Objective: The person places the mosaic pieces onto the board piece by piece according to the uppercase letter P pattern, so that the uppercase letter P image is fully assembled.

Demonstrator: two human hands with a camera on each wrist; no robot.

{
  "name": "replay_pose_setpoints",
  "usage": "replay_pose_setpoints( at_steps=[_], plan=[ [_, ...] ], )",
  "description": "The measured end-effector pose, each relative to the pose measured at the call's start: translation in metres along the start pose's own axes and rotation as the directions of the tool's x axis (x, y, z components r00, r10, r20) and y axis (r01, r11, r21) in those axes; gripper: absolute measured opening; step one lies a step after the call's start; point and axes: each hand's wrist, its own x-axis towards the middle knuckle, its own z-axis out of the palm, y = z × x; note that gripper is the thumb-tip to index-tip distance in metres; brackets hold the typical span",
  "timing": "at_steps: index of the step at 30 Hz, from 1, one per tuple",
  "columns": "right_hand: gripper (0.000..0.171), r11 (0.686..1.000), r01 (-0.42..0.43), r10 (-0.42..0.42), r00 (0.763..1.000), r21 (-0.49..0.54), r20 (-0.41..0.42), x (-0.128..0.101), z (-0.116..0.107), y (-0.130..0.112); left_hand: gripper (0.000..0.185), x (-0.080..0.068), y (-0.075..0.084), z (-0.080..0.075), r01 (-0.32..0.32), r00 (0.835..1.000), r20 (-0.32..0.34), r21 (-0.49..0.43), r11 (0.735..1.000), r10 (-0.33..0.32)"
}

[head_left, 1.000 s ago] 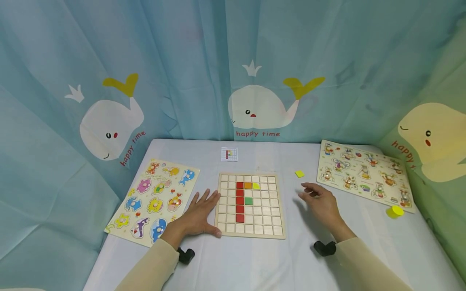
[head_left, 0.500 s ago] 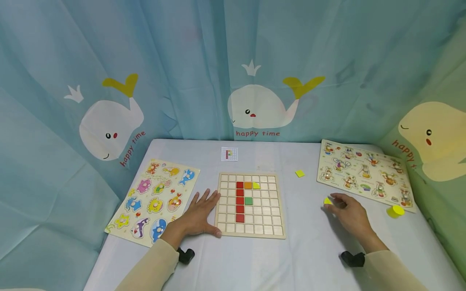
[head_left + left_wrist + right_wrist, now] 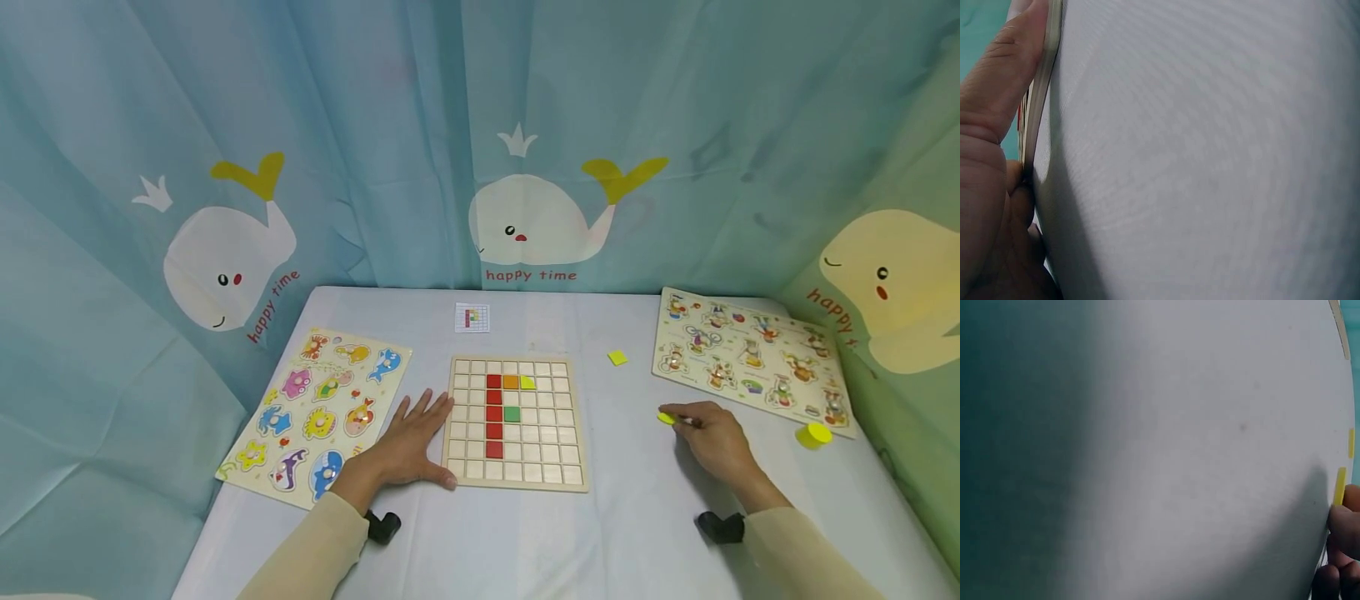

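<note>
Shifted slightly left, the right hand [image 3: 712,440] pinches a yellow tile [image 3: 666,417] on the table [image 3: 600,533]; left hand [image 3: 408,442] rests flat, fingers spread, against the grid board [image 3: 514,422].

Small flat yellow tile [image 3: 666,417], pinched at fingertips of right hand [image 3: 712,446], low over the white tabletop, at about 3 o'clock from the grid board [image 3: 514,422]. Wooden grid board flat at centre, holding a red column, orange, yellow and green tiles; left hand [image 3: 408,446] pressed flat against its 9 o'clock edge.
</note>
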Motion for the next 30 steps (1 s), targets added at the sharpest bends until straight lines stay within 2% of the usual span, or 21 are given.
replay_pose_setpoints(
  at_steps=[5, 8, 12, 16, 22, 30],
  plan=[
    [0.034, 0.995, -0.1, 0.1, 0.995, 0.005, -0.007, 0.003, 0.0, -0.001, 0.134, 0.0, 0.001, -0.001, -0.002, 1.0, 0.0, -0.008, 1.0, 0.002],
    [0.028, 0.985, -0.173, 0.173, 0.985, 0.011, -0.024, 0.005, 0.001, -0.001, 0.134, 0.0, 0.001, 0.0, -0.003, 1.0, -0.001, -0.004, 1.0, 0.003],
    [0.025, 0.975, -0.222, 0.223, 0.974, 0.009, -0.033, 0.01, 0.003, -0.003, 0.134, -0.001, 0.001, 0.0, -0.001, 1.0, -0.002, 0.004, 1.0, 0.001],
    [0.028, 0.975, -0.222, 0.222, 0.975, 0.026, -0.018, 0.011, 0.006, -0.007, 0.134, -0.001, 0.001, 0.0, 0.001, 1.0, -0.003, 0.004, 1.0, -0.001],
    [0.044, 0.982, -0.176, 0.175, 0.984, 0.071, 0.022, 0.008, 0.008, -0.011, 0.134, -0.001, 0.001, 0.0, -0.001, 1.0, -0.002, 0.001, 1.0, 0.001],
    [0.046, 0.989, -0.143, 0.144, 0.99, 0.036, -0.009, 0.009, 0.011, -0.013, 0.134, 0.0, 0.0, -0.001, -0.006, 1.0, -0.003, 0.005, 1.0, 0.006]
  ],
)
